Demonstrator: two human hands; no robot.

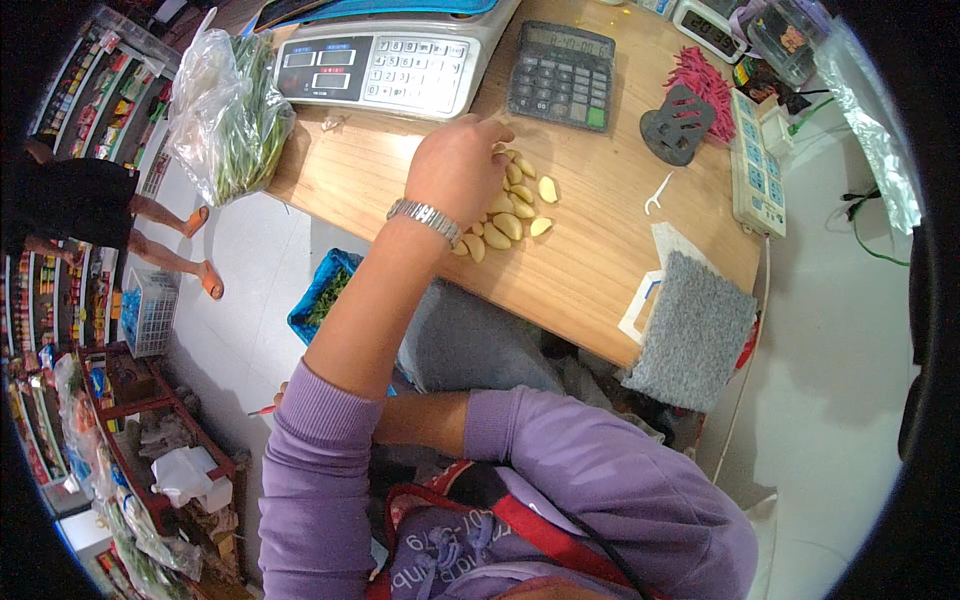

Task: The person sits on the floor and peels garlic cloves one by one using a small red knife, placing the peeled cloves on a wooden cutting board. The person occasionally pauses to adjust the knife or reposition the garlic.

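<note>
My left hand [459,166], with a metal-band watch [425,219] at its wrist, reaches over a pile of peeled garlic cloves [508,225] on the wooden table. Its bent fingers are at the far end of the pile; what lies under them is hidden. Two cloves sit a little apart on the right. Below, my right forearm crosses to the left under the other arm. Only a fingertip of my right hand [280,393] shows, and a thin red object [262,410] with a pointed end sticks out from it. A blue bag-lined container [298,313] of green leaves stands beside the table.
A weighing scale [420,71], a calculator [562,75] and bagged green onions [247,127] are at the back. On the right lie a power strip [756,169], a black slotted item [679,126] and a grey fabric pad [694,326]. A person [82,195] stands by shelves at left.
</note>
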